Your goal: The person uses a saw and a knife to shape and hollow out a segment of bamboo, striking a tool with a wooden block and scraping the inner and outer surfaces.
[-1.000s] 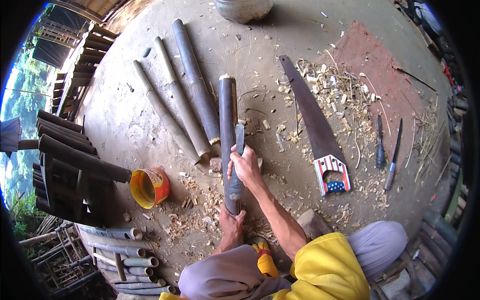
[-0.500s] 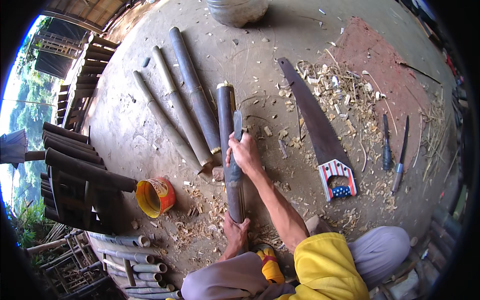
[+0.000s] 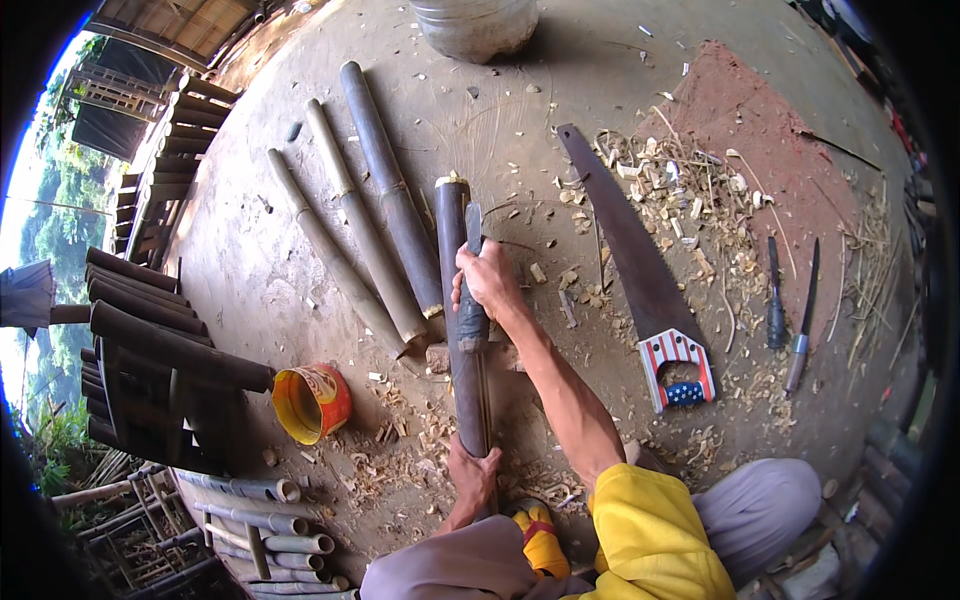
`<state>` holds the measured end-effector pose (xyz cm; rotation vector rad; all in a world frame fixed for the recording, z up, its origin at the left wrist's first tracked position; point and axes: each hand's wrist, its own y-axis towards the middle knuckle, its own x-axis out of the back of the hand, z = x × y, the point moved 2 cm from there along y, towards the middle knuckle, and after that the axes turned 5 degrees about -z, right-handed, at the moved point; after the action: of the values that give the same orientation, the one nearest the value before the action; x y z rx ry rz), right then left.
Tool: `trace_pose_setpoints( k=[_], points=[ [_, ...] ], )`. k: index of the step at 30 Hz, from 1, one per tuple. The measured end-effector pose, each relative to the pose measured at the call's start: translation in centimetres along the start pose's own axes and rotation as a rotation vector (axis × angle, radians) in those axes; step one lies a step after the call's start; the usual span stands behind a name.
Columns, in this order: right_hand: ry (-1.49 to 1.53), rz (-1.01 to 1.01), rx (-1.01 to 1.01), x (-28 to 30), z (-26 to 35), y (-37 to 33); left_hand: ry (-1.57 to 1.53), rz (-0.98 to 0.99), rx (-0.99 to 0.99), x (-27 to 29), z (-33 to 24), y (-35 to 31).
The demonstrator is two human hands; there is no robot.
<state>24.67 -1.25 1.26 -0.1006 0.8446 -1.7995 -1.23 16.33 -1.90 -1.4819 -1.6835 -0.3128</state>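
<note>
A dark bamboo pole [image 3: 466,392] stretches away from me in the middle, its pale cut end at the far side. My left hand [image 3: 473,468] wraps around its near end. My right hand [image 3: 487,276] is closed on a knife [image 3: 474,224], whose grey blade points away along the pole's right side. The knife's dark handle sticks out below my fist, against the bamboo. Whether the blade's edge touches the pole I cannot tell.
Three bamboo poles [image 3: 385,180] lie to the left, near an orange-red tin [image 3: 325,400]. On the right are a handsaw [image 3: 640,250], two narrow tools [image 3: 774,300] and wood shavings [image 3: 690,190]. A plastic container [image 3: 475,30] stands far off; stacked bamboo [image 3: 270,520] sits at lower left.
My right hand and the knife have slid a short way forward along the pole. My left hand keeps its hold at the near end. The view has shifted slightly.
</note>
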Motion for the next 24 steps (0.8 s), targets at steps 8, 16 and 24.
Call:
trace_pose_setpoints(
  k=[8, 16, 24],
  points=[
    [0.043, 0.113, -0.162, 0.9, 2.1, 1.2, 0.021, -0.02, -0.044, 0.8, -1.7, -0.3],
    [-0.384, 0.0, 0.19, 3.3, 0.9, 1.7, 0.067, -0.02, -0.087, -0.7, -1.3, 0.3],
    [-0.159, 0.026, 0.138, 10.1, 1.4, -12.8, -0.381, -0.054, -0.081, 2.6, 0.6, 1.1]
  ],
)
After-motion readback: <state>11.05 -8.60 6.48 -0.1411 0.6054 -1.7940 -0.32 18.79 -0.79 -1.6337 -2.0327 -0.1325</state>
